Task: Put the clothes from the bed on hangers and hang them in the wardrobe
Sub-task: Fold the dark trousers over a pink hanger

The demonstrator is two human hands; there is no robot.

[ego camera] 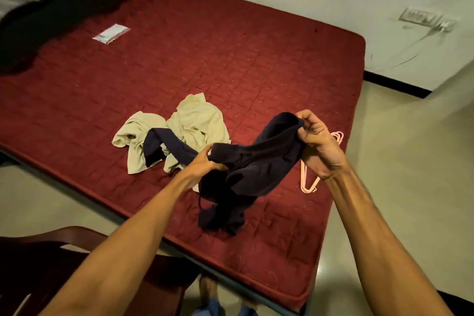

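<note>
A dark navy garment (pixel 256 161) hangs bunched between both hands above the near corner of the red mattress (pixel 230 54). My left hand (pixel 202 161) grips its lower left part. My right hand (pixel 318 141) pinches its upper edge, raised higher. One navy end trails left over a crumpled cream garment (pixel 195 123) lying on the mattress. Pink hangers (pixel 309 182) lie on the bed just behind my right wrist, partly hidden by it. No wardrobe is in view.
A small white packet (pixel 111 33) lies far back on the mattress, and a dark blanket (pixel 51 20) is bunched along the headboard side. A dark wooden chair (pixel 77 259) stands at the bottom left. Pale floor (pixel 397 161) runs right of the bed.
</note>
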